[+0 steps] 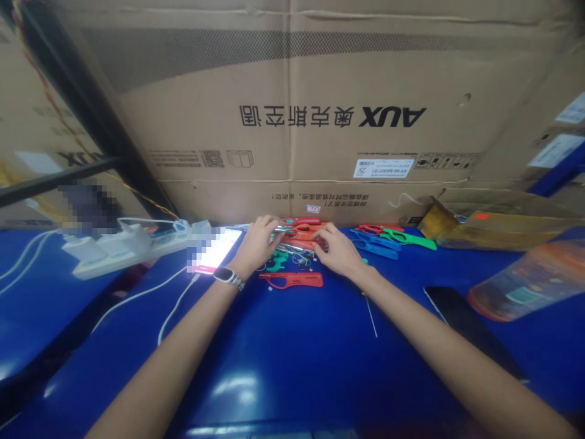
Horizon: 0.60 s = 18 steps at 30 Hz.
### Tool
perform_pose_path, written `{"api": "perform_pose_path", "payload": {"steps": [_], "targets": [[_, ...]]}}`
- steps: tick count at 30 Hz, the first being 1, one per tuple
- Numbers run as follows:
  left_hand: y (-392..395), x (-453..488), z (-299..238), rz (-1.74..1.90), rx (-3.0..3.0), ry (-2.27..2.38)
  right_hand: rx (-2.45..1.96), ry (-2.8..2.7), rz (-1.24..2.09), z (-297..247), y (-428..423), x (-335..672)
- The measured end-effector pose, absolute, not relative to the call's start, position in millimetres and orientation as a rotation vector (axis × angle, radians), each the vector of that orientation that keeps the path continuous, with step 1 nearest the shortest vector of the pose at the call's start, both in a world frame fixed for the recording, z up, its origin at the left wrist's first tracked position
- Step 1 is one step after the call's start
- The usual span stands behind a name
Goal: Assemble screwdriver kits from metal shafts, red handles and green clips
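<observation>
My left hand, with a watch band at its wrist, reaches into a pile of lighter parts at the back of the table. Its fingers are bent together beside shiny metal tubes; what they grip is hidden. My right hand is curled at the pile's right side, fingertips against the orange lighter casings, its grip also unclear. Small green parts and thin wires lie between the hands. A red lighter casing half lies flat in front of them.
Blue casings and a green casing lie right of the pile. A lit phone and power strip are at left. A dark phone, plastic jar and open carton are at right. Cardboard stands behind.
</observation>
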State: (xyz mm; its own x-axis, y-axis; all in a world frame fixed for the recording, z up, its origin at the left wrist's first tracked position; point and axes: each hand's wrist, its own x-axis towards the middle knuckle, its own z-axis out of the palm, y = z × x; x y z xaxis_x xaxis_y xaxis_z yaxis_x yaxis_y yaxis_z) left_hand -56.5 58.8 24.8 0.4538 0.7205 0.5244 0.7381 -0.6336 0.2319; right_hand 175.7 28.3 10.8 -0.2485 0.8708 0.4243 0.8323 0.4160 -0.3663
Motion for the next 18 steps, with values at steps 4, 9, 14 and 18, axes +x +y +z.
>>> {"api": "perform_pose_path", "payload": {"steps": [4, 9, 14, 18], "targets": [[34, -73, 23, -1.007, -2.674, -1.404, -1.447, -2.205, 0.110, 15, 24, 171], [22, -90, 16, -0.917, -2.698, -1.520, -1.522, -2.278, 0.174, 27, 34, 139], [22, -101, 14, -0.932, -2.640, -1.648, -1.575, -2.402, 0.145, 41, 57, 102], [24, -103, 12, -0.932, -2.674, -1.695, -1.590, -2.518, 0.165, 47, 72, 86]]}}
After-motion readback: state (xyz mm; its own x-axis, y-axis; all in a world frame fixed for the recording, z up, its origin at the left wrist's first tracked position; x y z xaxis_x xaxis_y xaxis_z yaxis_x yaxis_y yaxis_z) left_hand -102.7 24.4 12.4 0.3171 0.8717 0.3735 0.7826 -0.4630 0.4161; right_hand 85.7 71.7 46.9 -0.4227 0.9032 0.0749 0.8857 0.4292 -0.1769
